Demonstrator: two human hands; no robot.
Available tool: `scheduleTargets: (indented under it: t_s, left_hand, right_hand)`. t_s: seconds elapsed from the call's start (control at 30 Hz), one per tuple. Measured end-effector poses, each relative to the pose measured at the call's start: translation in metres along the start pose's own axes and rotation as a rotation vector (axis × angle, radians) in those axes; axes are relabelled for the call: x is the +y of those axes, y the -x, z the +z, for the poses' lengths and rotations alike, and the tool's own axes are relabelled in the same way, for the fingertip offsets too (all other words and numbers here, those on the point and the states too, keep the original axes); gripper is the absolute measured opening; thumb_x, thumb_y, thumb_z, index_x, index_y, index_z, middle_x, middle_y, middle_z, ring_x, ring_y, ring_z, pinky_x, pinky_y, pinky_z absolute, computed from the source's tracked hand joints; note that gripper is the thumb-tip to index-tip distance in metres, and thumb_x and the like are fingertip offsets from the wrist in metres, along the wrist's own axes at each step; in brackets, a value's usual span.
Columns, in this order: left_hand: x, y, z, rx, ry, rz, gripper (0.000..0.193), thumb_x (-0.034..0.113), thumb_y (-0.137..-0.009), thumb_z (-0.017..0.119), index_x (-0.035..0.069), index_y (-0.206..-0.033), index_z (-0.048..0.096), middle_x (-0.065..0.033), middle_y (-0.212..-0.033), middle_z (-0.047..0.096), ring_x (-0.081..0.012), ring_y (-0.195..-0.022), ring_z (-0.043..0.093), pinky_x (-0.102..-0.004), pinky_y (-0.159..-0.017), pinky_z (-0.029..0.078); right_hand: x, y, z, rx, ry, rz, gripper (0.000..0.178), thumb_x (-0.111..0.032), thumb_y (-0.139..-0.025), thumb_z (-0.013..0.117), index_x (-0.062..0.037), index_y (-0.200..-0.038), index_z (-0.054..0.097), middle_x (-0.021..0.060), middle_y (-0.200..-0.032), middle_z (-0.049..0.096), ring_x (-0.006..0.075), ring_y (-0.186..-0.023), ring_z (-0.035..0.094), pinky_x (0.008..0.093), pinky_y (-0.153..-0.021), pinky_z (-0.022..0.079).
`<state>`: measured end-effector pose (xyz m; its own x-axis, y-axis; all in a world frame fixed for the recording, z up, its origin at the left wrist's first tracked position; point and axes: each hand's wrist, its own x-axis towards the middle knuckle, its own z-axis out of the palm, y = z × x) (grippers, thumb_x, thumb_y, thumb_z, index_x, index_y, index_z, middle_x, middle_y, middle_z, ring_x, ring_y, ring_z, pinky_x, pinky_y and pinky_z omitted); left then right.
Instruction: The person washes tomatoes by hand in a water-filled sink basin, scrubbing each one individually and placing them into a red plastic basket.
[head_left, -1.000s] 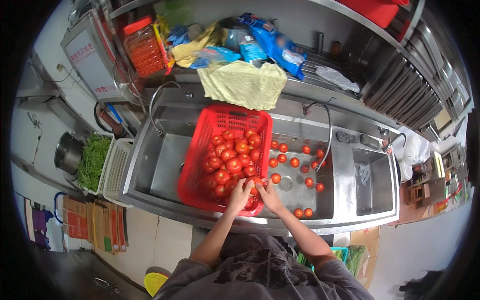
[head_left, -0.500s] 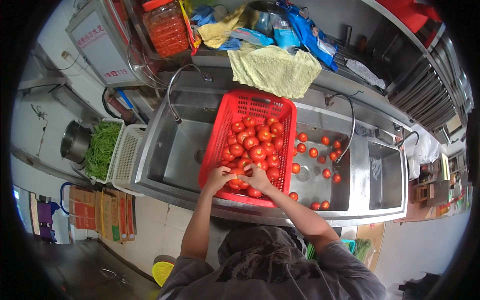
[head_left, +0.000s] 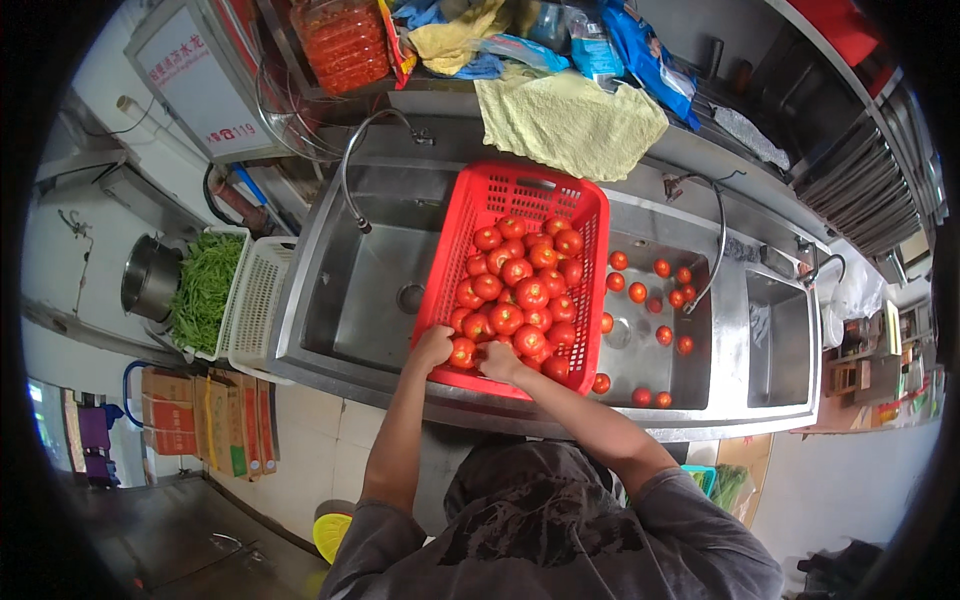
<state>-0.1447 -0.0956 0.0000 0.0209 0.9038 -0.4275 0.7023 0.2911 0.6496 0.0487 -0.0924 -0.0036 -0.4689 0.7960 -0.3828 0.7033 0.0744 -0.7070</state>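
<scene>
A red plastic basket (head_left: 602,240) heaped with red tomatoes (head_left: 531,292) rests across the divider between two steel sink basins. My left hand (head_left: 433,346) is closed at the basket's near left wall, beside the tomatoes. Its fingertips are hidden, so what it grips does not show. Just inside the near end, my right hand (head_left: 500,361) is curled among the tomatoes, knuckles up. What lies under its fingers is hidden. More tomatoes (head_left: 637,292) lie scattered in the right-hand basin (head_left: 650,375).
Curved faucets (head_left: 352,170) rise at the sink's back. A yellow cloth (head_left: 570,118) hangs over the back ledge. The left basin (head_left: 365,285) has a drain. White crates stand at left, one holding green vegetables (head_left: 208,290). A small third basin (head_left: 778,345) is at right.
My hands have moved apart from one tomato they both touched. The left is now at the basket's wall, the right lower among the tomatoes. The view has shifted slightly.
</scene>
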Motion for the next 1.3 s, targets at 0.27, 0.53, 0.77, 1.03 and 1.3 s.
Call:
scheduleTargets:
  t_s: [0.27, 0.53, 0.77, 1.03, 1.3]
  left_hand:
    - [0.039, 0.013, -0.033, -0.002, 0.364, 0.009, 0.03, 0.012, -0.092, 0.048, -0.001, -0.116, 0.061, -0.0137, -0.1, 0.067, -0.0188, -0.09, 0.063, -0.0311, -0.081, 0.049]
    - [0.195, 0.01, 0.027, -0.105, 0.819, 0.355, 0.026, 0.013, -0.099, 0.048, -0.002, -0.117, 0.06, -0.0099, -0.104, 0.067, -0.0145, -0.094, 0.062, -0.028, -0.082, 0.049]
    - [0.292, 0.011, 0.127, -0.288, 0.776, 0.343, 0.031, 0.022, -0.101, 0.048, -0.001, -0.119, 0.058, -0.0103, -0.108, 0.064, -0.0143, -0.094, 0.061, -0.0283, -0.083, 0.048]
    - [0.308, 0.004, 0.26, -0.391, 0.632, 0.224, 0.026, 0.013, -0.098, 0.049, 0.001, -0.118, 0.06, -0.0126, -0.106, 0.067, -0.017, -0.093, 0.064, -0.0299, -0.084, 0.049]
    - [0.243, -0.043, 0.378, -0.222, 0.385, -0.012, 0.025, 0.009, -0.093, 0.05, 0.003, -0.112, 0.065, -0.0136, -0.108, 0.069, -0.0215, -0.103, 0.065, -0.0331, -0.09, 0.049]
  right_hand:
    - [-0.003, 0.031, -0.034, -0.145, -0.398, 0.019, 0.043, -0.004, -0.092, 0.052, 0.0111, -0.132, 0.046, 0.0192, -0.119, 0.061, 0.0232, -0.104, 0.063, 0.0306, -0.089, 0.051]
    - [0.021, 0.123, -0.133, 0.238, -1.144, -0.062, 0.028, -0.005, -0.101, 0.041, 0.0082, -0.123, 0.052, 0.0142, -0.112, 0.061, 0.0194, -0.101, 0.064, 0.0298, -0.092, 0.052]
    - [0.15, 0.197, -0.172, 0.726, -1.169, 0.074, 0.027, -0.013, -0.102, 0.042, 0.0039, -0.115, 0.058, 0.0124, -0.099, 0.065, 0.019, -0.087, 0.066, 0.0311, -0.082, 0.055]
    - [0.283, 0.26, -0.183, 0.83, -1.091, 0.36, 0.028, -0.009, -0.1, 0.039, 0.0002, -0.122, 0.054, 0.0129, -0.106, 0.064, 0.0204, -0.089, 0.066, 0.0313, -0.083, 0.054]
    - [0.386, 0.264, -0.185, 0.715, -1.099, 0.51, 0.031, -0.005, -0.096, 0.042, -0.0016, -0.124, 0.055, 0.0129, -0.108, 0.065, 0.0181, -0.093, 0.064, 0.0306, -0.083, 0.054]
